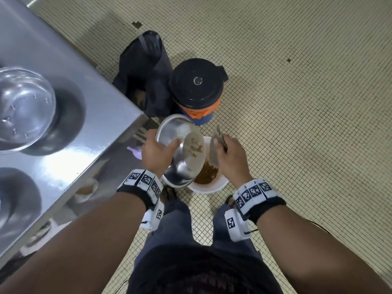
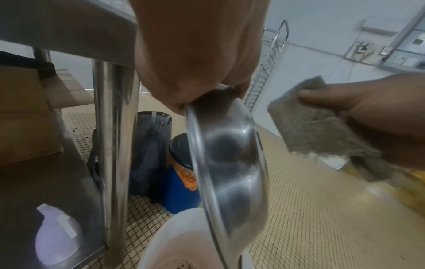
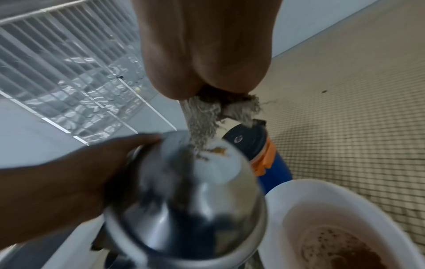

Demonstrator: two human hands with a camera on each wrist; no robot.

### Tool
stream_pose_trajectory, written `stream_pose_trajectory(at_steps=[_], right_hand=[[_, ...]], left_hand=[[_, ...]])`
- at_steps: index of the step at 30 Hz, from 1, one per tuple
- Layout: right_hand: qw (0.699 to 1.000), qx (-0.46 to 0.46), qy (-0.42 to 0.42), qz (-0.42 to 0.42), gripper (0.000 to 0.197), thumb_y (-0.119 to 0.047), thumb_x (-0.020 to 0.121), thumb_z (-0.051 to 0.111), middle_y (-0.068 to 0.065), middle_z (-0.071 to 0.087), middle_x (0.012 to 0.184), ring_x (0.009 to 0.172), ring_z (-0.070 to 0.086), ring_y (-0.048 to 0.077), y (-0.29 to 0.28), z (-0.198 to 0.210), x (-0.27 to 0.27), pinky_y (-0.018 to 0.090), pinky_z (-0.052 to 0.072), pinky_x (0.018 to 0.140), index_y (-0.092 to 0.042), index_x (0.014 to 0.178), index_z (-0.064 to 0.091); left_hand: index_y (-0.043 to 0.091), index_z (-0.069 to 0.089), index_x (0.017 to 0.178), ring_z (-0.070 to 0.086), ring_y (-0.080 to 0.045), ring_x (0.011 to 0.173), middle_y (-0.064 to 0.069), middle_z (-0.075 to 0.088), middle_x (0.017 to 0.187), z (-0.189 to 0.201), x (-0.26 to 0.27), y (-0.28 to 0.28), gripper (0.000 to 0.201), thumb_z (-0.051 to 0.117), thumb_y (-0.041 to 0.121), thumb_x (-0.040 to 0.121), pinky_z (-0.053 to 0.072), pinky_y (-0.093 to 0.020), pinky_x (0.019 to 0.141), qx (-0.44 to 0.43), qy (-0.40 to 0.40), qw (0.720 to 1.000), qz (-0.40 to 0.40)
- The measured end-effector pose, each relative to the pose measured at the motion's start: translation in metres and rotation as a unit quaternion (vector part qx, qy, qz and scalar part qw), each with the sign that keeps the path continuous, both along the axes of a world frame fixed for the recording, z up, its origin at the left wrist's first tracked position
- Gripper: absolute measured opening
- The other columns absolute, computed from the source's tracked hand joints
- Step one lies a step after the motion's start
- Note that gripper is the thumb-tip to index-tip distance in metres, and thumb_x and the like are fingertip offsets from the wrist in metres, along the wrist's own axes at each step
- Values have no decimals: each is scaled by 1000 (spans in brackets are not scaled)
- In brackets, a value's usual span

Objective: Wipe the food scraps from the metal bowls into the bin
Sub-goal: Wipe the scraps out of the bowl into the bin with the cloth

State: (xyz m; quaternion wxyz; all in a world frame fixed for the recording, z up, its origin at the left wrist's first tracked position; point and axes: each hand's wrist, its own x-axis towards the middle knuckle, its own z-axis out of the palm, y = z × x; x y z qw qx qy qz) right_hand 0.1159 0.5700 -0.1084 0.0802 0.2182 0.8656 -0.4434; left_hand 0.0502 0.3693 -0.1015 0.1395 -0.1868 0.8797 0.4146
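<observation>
While I stand over the white bin [image 1: 220, 183] on the floor, my left hand [image 1: 156, 152] grips tilted metal bowls [image 1: 180, 149] above it, scraps inside | left wrist: fingers curl on the bowl rim [image 2: 195, 127] | right wrist: my right hand [image 3: 207, 54] pinches a grey scouring pad [image 3: 202, 127] touching the bowl.

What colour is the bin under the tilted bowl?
White, with brown scraps inside; the bin shows best in the right wrist view, below the bowl.
</observation>
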Motion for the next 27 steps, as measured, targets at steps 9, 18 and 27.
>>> stream_pose_trajectory(at_steps=[9, 18, 27], right_hand=[[997, -23, 49, 58, 52, -47, 105, 31, 8, 57, 124, 105, 60, 23, -56, -25, 15, 43, 53, 95, -26, 148, 51], [986, -143, 60, -56, 31, -47, 107, 43, -13, 68, 100, 97, 62, 2, -48, -9, 23, 34, 52, 92, -24, 116, 63], [999, 2, 41, -33, 40, -40, 109, 38, -1, 65, 109, 96, 62, 18, -41, -33, 23, 47, 55, 90, -20, 135, 60]], left_hand=[[25, 49, 112, 61, -13, 91, 16, 59, 94, 16, 19, 6, 48, 83, 44, 83, 49, -33, 82, 30, 18, 999, 37], [27, 46, 113, 61, -23, 107, -2, 62, 112, 20, 26, 3, 53, 84, 48, 82, 48, -34, 87, 27, 9, 999, 38], [18, 54, 105, 61, -11, 87, 5, 64, 95, 34, 30, -1, 47, 86, 44, 81, 47, -22, 72, 48, 47, 998, 4]])
